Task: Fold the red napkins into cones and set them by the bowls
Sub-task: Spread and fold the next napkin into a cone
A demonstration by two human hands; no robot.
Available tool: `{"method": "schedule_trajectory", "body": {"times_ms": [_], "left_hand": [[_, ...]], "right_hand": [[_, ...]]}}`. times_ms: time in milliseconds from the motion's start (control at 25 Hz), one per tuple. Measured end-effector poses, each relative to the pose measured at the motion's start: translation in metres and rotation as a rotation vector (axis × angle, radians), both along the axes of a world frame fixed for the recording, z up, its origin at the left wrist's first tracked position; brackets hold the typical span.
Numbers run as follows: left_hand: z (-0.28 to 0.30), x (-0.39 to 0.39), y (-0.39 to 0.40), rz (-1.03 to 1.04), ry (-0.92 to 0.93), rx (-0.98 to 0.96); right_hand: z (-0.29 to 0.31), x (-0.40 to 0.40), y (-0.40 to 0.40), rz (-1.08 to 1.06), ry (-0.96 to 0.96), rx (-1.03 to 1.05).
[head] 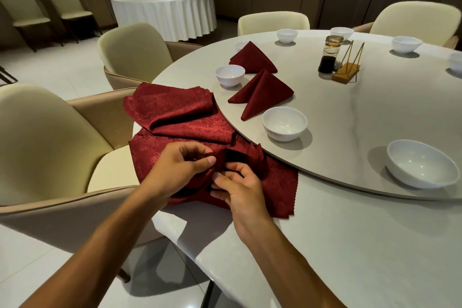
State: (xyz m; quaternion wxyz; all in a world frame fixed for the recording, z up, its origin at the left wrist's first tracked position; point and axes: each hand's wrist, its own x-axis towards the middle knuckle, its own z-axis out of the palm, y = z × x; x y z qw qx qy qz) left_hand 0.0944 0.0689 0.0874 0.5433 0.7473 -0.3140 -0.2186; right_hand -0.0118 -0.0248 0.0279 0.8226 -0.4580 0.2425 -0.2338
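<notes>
- At the near edge of the surface (350,245), both my hands are on the red napkin (277,182) I'm folding. It's dark red with a faint woven leafy pattern and a zigzag-cut hem.
- Left hand (180,170) has its grip pinching a fold of the cloth between thumb and fingers; right hand (240,190) has fingers curled onto the bunched part right beside it.
- Just behind sits a loose pile of more napkins (172,110), hanging a bit over the edge.
- Two finished cones are up on the turntable (350,112): the near cone (262,94) between two white bowls, the near bowl (284,124) and the smaller bowl (230,75), and the far cone (253,59) further back.
- More white bowls ring the turntable, plus a dark sauce bottle (329,54) next to a wooden holder (346,74).
- Cream chairs (45,140) all round, pale tiled floor, and another round table with a white cloth (165,12) at the back.
- Can't read any label on the bottle.
</notes>
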Motion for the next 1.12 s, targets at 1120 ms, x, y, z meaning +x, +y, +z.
{"method": "schedule_trajectory", "body": {"times_ms": [1120], "left_hand": [[0.017, 0.016, 0.011, -0.112, 0.249, 0.077]], "right_hand": [[0.01, -0.01, 0.012, 0.123, 0.009, -0.369]]}}
